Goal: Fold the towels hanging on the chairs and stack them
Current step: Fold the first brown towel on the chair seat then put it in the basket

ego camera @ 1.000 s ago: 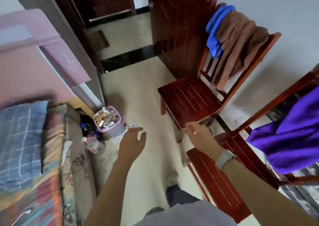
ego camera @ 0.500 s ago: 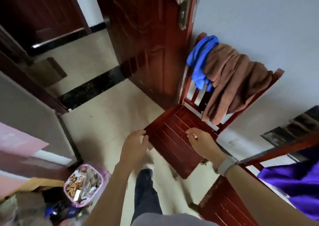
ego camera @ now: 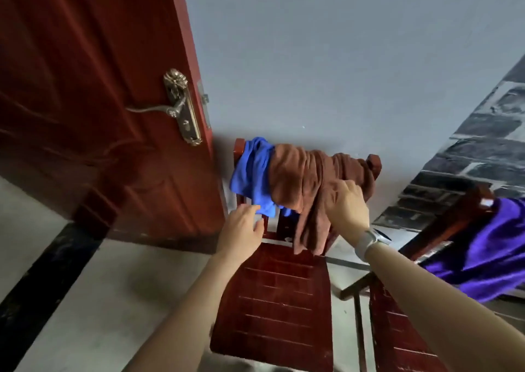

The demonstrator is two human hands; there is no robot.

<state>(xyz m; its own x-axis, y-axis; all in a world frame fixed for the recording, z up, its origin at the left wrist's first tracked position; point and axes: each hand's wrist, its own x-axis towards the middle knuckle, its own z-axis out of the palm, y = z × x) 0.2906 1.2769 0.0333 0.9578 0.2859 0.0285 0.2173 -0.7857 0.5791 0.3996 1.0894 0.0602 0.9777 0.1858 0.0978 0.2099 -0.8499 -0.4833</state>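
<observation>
both hands have risen from over the seat to the chair backrest, right hand gripping the brown towel draped there, left hand loosely spread beneath the blue towel, so folding can begin.

Dark red wooden door standing open at left, brass handle showing. Plain grey wall running behind. Pale tiled floor with black strip lying near left. Grey brick-pattern panel sitting far right.
</observation>
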